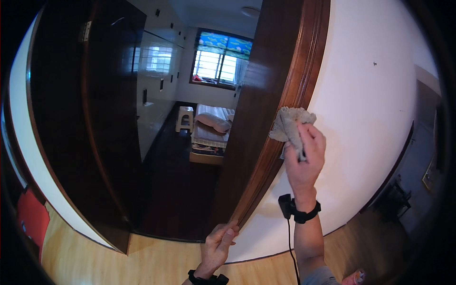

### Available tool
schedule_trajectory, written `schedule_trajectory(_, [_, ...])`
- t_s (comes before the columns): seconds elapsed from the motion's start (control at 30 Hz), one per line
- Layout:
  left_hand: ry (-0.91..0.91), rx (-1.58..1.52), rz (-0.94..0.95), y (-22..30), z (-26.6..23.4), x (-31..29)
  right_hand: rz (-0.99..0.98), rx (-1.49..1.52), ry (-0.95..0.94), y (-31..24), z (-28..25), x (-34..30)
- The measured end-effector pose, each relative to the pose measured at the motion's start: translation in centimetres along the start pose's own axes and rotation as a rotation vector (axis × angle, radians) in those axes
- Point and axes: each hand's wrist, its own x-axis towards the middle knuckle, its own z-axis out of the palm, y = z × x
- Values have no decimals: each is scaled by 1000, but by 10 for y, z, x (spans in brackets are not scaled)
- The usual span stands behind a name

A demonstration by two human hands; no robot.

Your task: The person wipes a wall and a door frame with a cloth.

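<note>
Head view shows the right hand (306, 156) with its grip closed on a gray cloth (289, 122) against the brown door frame (306, 57); whether the loosely curled left hand (219, 243) grips anything, one cannot tell. Flat, even pressure would probably wipe best.

Head view, one: wide fisheye, worn on the person's head, upright, unmirrored. Faces a dark wooden door frame (304, 61), tilted somewhat downward. Near range: right hand (308, 151) right of centre, left hand (219, 243) low centre, both forearms (308, 237) entering from the lower edge. Far range: bedroom window (221, 61), seen past the door frame in the upper half. Foot of view: light wood floor (164, 254). Straight edges bow toward a dark, rounded rim.
</note>
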Motion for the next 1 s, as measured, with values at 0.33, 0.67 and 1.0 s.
schedule_trajectory(0.33, [-101,-50,-50,-5,-20,20,-54,11,-319,-8,-23,-82])
schedule_trajectory(0.67, [-217,-64,64,17,-3,55,-176,-67,-142,-5,-5,15])
schedule_trajectory(1.0, [-302,-222,117,34,-10,84,-236,-185,-200,-10,-17,22])
